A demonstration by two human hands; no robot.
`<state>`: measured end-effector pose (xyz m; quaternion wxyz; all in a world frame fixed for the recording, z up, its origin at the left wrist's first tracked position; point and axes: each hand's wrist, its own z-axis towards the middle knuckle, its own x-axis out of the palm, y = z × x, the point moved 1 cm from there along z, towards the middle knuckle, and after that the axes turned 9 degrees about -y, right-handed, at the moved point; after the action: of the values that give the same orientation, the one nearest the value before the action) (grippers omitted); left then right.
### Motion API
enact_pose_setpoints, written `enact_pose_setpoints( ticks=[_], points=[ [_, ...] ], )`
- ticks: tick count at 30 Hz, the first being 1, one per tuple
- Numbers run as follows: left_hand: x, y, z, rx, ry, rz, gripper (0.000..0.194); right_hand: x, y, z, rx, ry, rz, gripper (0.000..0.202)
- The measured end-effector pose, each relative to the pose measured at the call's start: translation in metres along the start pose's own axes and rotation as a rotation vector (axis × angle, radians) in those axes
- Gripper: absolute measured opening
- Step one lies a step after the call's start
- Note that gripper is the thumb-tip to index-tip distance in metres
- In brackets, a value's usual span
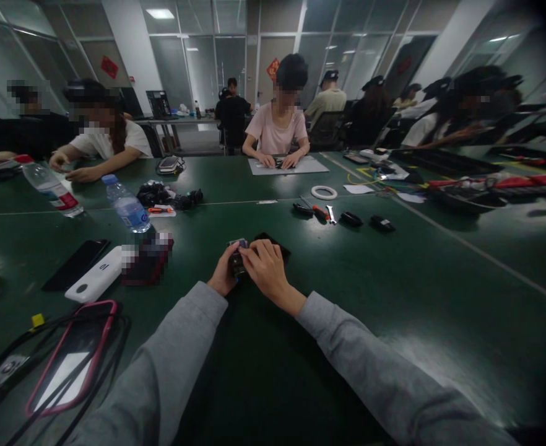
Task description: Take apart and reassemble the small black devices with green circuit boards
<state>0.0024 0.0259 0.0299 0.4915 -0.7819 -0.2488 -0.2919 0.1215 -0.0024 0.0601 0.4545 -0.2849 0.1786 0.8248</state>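
Note:
My left hand (223,272) is closed around a small dark boxy electronic device (238,265), with the thumb along its upper edge. What look like small parts show on the face of the device. My right hand (268,267) is at the device's upper right side, its fingers bent and pinched together against it. Whatever the right fingertips grip is hidden. Just behind the right hand, a flat black object (283,249) lies on the green table (356,297), partly covered by the fingers.
Left of my hands are a white power bank (95,274), a black phone (75,265), a pink-framed phone (73,359) with cables over it, and a blue-capped bottle (127,204). Ahead lie a tape roll (324,192), a wrench (331,215) and a screwdriver (320,214). A person (277,127) sits opposite.

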Motion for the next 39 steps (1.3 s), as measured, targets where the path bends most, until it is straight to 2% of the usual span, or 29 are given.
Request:
enact_pose_setpoints(
  ticks=[11, 24, 28, 39],
  points=[
    [0.005, -0.002, -0.003, 0.035, -0.069, -0.062, 0.023, 0.002, 0.005, -0.005, -0.082, -0.045, 0.142, 0.032],
    [0.004, -0.002, -0.004, 0.039, -0.051, -0.051, 0.028, 0.000, -0.001, -0.014, -0.128, -0.032, 0.305, 0.044],
    [0.004, -0.003, -0.004, 0.021, -0.038, -0.034, 0.032, 0.003, 0.000, -0.016, -0.129, -0.067, 0.348, 0.048],
    [0.001, -0.001, 0.000, 0.079, 0.011, -0.039, 0.031, 0.005, 0.004, -0.020, -0.110, -0.094, 0.337, 0.047]
  ],
)
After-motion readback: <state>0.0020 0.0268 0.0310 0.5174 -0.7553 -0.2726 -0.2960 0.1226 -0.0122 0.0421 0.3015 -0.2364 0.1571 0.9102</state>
